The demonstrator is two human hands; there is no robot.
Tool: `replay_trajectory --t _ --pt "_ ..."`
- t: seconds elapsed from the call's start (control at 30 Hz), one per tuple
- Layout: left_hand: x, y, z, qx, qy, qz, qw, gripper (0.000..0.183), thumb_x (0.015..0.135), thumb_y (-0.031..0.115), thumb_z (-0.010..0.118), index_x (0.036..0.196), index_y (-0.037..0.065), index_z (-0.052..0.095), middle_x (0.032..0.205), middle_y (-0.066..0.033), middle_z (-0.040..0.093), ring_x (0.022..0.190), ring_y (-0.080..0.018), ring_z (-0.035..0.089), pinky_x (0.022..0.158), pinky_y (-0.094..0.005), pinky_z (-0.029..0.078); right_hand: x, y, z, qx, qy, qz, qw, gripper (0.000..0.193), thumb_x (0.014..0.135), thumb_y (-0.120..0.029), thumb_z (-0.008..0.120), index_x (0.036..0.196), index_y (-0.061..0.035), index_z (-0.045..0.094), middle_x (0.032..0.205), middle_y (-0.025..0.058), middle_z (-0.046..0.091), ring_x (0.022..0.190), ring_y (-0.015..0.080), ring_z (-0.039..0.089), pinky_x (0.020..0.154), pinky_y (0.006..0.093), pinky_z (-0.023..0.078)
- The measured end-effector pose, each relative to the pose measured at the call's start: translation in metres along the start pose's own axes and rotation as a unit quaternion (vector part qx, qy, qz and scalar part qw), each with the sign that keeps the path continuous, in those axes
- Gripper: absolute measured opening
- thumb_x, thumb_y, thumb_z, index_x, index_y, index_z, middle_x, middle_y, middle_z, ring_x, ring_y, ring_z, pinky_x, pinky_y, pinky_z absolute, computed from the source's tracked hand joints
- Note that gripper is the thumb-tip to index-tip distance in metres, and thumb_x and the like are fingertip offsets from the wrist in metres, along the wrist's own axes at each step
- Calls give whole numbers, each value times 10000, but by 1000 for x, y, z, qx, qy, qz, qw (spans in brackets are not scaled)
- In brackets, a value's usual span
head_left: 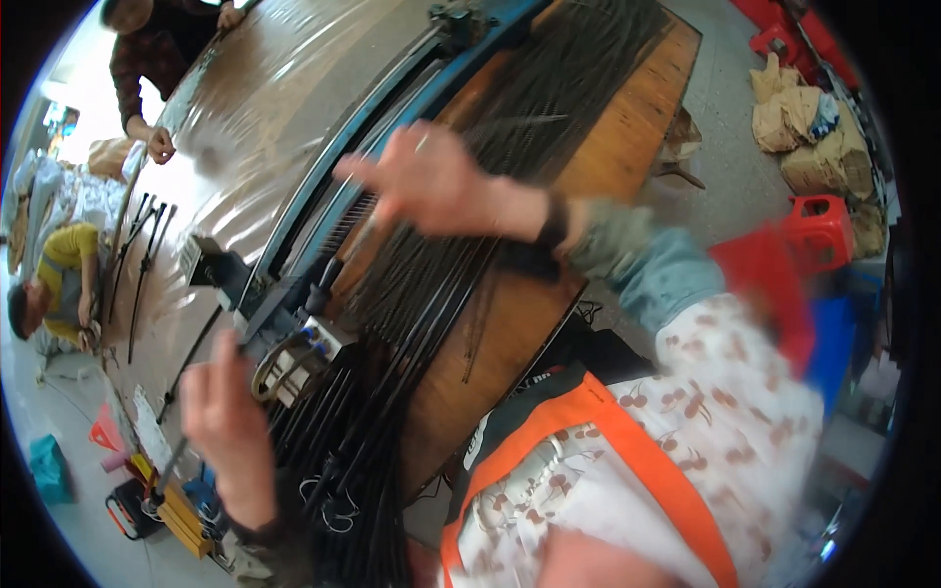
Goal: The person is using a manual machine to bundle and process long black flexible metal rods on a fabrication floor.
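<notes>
At one blue-railed machine (417, 98) are two blurred hands (230, 421) (431, 181).

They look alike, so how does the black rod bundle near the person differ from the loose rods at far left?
The black rod bundle packs many rods together; the loose rods are few, with gaps between. The bundle lies close to the person; the loose rods lie near the co-worker in yellow. Both are thin and dark.

Workshop: wooden bench (627, 122) heaped with thin black rods (412, 294); blue-railed machine (441, 86) lying lengthwise; wide surface under clear plastic film (294, 64); two co-workers (74, 265) nearby; brown parcels (828, 162), red plastic stool (818, 240) on grey floor (720, 132).
</notes>
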State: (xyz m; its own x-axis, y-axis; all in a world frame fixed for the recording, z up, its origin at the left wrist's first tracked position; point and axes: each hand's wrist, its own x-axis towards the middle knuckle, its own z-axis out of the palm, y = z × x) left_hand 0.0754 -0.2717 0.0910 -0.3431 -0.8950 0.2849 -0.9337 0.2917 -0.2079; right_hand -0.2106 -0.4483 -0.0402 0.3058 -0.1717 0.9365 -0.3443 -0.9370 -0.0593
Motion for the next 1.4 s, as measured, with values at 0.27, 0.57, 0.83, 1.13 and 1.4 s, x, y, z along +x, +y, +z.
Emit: replay_trajectory --t 0.27,0.57,0.83,1.13,1.4 --pt "-76 -109 -54 132 118 -176 968 246 1005 78 545 1231 17 619 1117 -199 669 1000 -366 645 841 -400 503 20 10 40 198 -291 334 874 154 966 -151 625 1041 -24 667 742 31 605 687 120 587 649 275 491" --pt "-154 -101 -77 31 151 -225 962 308 978 25 577 1283 36 618 868 -160 611 727 -256 575 689 -334 476 114 -73 169 389 -278 51 877 207 887 -259 727 923 -56 748 788 51 713 700 195 645 739 319 509" --pt "-178 -104 -46 7 132 -275 952 317 977 37 589 1292 39 617 905 -162 644 709 -230 576 690 -319 487 127 -106 193 201 -492 -93 842 163 919 -238 652 865 -92 702 759 58 684 836 244 637 922 368 391" --pt "-165 -120 -19 -19 38 -306 951 280 948 108 613 1224 131 650 871 -163 641 748 -358 624 653 -418 480 60 60 60 -66 -304 -126 942 96 855 -72 663 912 -149 665 893 -10 672 1025 214 607 1056 417 284" --pt "-41 -93 87 -89 81 -130 984 187 924 236 623 857 62 599 782 -120 652 754 -315 675 654 -416 541 39 147 -28 -109 -278 1 954 83 905 -117 634 921 -38 656 848 110 647 871 298 599 849 408 436"
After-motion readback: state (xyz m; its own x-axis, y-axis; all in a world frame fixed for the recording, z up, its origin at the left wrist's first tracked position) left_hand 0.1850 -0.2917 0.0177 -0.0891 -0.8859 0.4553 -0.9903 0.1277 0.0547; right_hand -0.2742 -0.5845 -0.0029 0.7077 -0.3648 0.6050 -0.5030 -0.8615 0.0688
